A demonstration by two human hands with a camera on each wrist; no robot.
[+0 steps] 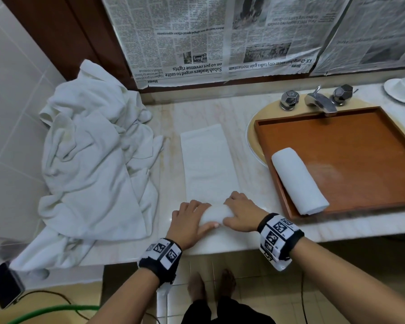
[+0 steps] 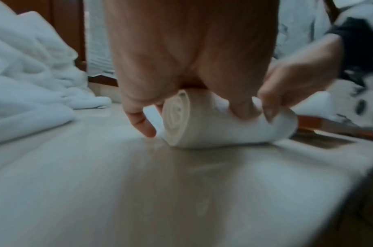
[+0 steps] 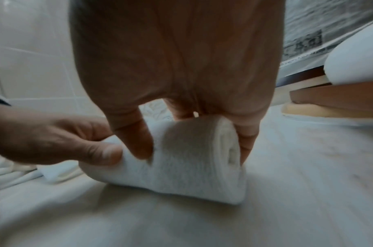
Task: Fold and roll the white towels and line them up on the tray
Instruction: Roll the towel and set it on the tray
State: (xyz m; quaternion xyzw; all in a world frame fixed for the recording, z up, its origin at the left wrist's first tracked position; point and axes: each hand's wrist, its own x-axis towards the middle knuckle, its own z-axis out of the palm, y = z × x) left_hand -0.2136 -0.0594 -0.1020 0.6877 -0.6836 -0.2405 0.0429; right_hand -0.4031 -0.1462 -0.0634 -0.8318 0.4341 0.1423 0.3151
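The pale marble counter [image 1: 164, 113] carries everything, with a loose heap of crumpled white towels [image 1: 91, 160] spread at its 9 o'clock side. At 3 o'clock a flat reddish-brown wooden tray [image 1: 360, 160] rests over the cream oval sink [image 1: 251, 139], below the chrome faucet [image 1: 320, 101]. One finished rolled white towel [image 1: 299, 181] lies inside the tray, along its left wall. In the middle of the counter a long folded white towel strip [image 1: 208, 160] stretches toward 12 o'clock, and its near end, at 6 o'clock, is wound into a partly rolled white cylinder [image 1: 216, 212] lying on the counter. The left hand [image 1: 189, 223] curls over the cylinder's left end, its grip holding the roll with the thumb on the near side. The right hand [image 1: 241, 216] curls over the right end likewise, its grip holding the same roll, fingertips [image 3: 246, 142] against the spiral end face.
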